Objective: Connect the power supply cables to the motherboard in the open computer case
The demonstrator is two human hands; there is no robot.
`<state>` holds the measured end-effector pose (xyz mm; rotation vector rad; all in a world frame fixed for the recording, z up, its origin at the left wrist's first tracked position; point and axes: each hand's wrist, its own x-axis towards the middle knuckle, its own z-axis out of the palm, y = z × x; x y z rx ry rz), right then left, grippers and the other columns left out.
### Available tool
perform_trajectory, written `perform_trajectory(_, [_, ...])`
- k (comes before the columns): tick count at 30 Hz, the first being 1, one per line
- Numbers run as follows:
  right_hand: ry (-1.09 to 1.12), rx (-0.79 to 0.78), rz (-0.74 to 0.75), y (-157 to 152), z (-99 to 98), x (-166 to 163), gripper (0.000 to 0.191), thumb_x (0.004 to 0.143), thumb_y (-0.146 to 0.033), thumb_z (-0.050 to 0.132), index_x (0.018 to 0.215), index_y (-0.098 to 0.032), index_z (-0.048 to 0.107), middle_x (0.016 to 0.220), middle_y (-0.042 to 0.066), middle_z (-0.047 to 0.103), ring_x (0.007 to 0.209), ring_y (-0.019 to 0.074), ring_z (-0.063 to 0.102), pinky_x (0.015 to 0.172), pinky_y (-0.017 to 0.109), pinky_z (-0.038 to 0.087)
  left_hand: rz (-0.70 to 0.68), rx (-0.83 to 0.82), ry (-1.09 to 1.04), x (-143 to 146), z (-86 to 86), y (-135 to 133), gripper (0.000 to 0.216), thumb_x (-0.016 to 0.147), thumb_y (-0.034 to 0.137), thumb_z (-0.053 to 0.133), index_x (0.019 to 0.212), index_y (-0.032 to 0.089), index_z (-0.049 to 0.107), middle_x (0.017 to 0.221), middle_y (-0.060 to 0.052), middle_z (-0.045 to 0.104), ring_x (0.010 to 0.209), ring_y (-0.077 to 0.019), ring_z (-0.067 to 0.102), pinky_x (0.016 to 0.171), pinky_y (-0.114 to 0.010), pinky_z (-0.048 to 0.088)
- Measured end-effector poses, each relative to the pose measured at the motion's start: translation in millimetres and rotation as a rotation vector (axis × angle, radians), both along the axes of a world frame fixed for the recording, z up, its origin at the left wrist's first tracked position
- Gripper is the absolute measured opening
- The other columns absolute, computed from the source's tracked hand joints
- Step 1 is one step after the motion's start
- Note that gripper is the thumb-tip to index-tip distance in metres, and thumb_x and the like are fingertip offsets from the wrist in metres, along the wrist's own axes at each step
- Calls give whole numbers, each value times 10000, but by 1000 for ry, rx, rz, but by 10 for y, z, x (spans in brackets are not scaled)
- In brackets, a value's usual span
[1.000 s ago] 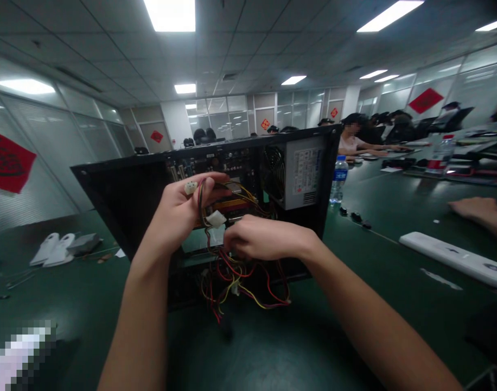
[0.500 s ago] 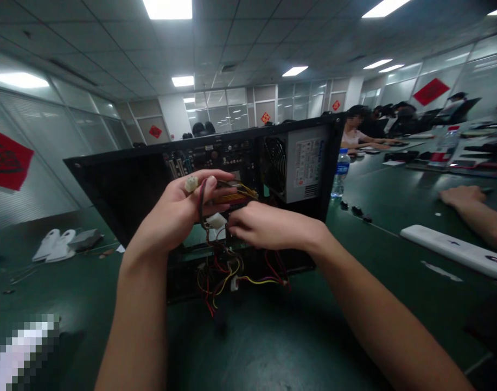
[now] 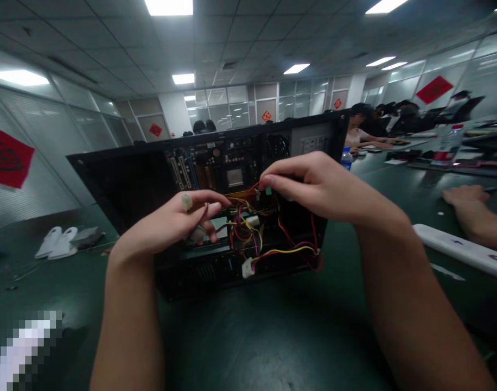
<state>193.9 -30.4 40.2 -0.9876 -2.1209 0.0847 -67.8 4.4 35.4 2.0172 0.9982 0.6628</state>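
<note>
An open black computer case [image 3: 122,157] stands on its side in front of me, its motherboard [image 3: 216,165] facing me. My left hand [image 3: 171,220] is partly closed at the case's lower middle, with a power cable passing between its fingers; the cable's pale connector [image 3: 186,202] sticks out above the index finger. My right hand [image 3: 322,187] is over the power supply [image 3: 313,142] and pinches a thin cable with red wire at its fingertips. Below the hands hangs a tangle of coloured cables [image 3: 246,228], with a white connector [image 3: 248,267] dangling near the case's lower edge.
On the green table [image 3: 248,347] lie white objects [image 3: 63,243] at the left and a long white device [image 3: 462,247] at the right. A bottle [image 3: 346,157] stands behind the case. Another person's hand [image 3: 466,195] rests at the far right; other people sit further back.
My right hand has risen to the right from the cable bundle, drawing a cable with it. My left hand has moved slightly down and left. The hanging cables have shifted right.
</note>
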Motion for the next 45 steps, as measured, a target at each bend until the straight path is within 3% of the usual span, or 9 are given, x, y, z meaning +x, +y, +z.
perform_trajectory(4, [230, 100, -101, -5, 1, 31, 395, 956, -502, 509, 981, -166, 717, 803, 64, 648, 744, 178, 579, 598, 277, 395, -70, -24, 229, 70, -37, 17, 474, 841, 513, 665, 1197, 200, 689, 693, -25, 695, 563, -141, 631, 446, -186, 464])
perform_trajectory(9, [332, 99, -132, 61, -44, 4, 430, 948, -548, 506, 987, -163, 693, 705, 39, 575, 674, 159, 541, 539, 271, 357, -190, -47, 273, 247, -105, 15, 389, 886, 500, 604, 1089, 193, 729, 625, -11, 661, 544, -134, 623, 425, -167, 440])
perform_trajectory(17, [183, 60, -153, 100, -12, 79, 399, 948, -486, 505, 918, -156, 725, 734, 51, 626, 680, 163, 553, 547, 272, 363, -200, 13, 169, 96, -13, -8, 350, 857, 491, 640, 965, 175, 746, 673, -15, 647, 559, -116, 572, 449, -170, 441])
perform_trajectory(20, [15, -57, -146, 93, -7, 261, 375, 933, -466, 530, 913, -162, 749, 788, 58, 680, 696, 170, 583, 561, 271, 395, -146, 86, 97, -55, 46, -37, 305, 840, 456, 665, 902, 168, 744, 637, -21, 635, 529, -112, 554, 432, -174, 413])
perform_trajectory(26, [-407, -524, 103, 97, -104, 581, 338, 898, -446, 588, 981, -187, 789, 872, 56, 746, 715, 180, 655, 632, 273, 497, -13, 228, -123, -183, 2, 90, 288, 822, 460, 676, 784, 175, 700, 629, -24, 625, 542, -120, 557, 466, -201, 437])
perform_trajectory(31, [-410, -576, 256, 35, -70, 456, 369, 913, -452, 584, 1066, -174, 772, 969, 65, 737, 833, 176, 668, 715, 245, 505, -27, 249, -111, -111, -24, 146, 287, 849, 441, 664, 855, 158, 713, 721, -39, 671, 587, -117, 563, 495, -195, 435])
perform_trajectory(39, [-467, -707, 891, 44, 110, 496, 540, 823, -671, 617, 757, -161, 783, 827, 140, 693, 791, 207, 659, 726, 293, 489, -89, 221, -243, -92, -62, 153, 246, 850, 376, 700, 961, 158, 722, 917, -83, 728, 852, -192, 690, 743, -273, 559])
perform_trajectory(41, [-392, -654, 856, 53, 90, 578, 595, 817, -716, 582, 744, -156, 771, 826, 145, 691, 790, 218, 658, 726, 310, 494, -164, 217, -182, -99, -65, 161, 212, 842, 342, 716, 937, 155, 742, 974, -104, 726, 936, -216, 686, 794, -289, 559])
perform_trajectory(45, [-154, -465, 392, -4, 16, 574, 444, 934, -540, 535, 994, -155, 748, 897, 110, 704, 763, 178, 650, 674, 270, 499, -233, 241, -133, -91, -52, 156, 169, 832, 303, 728, 937, 179, 776, 1027, -103, 691, 980, -235, 675, 820, -323, 566])
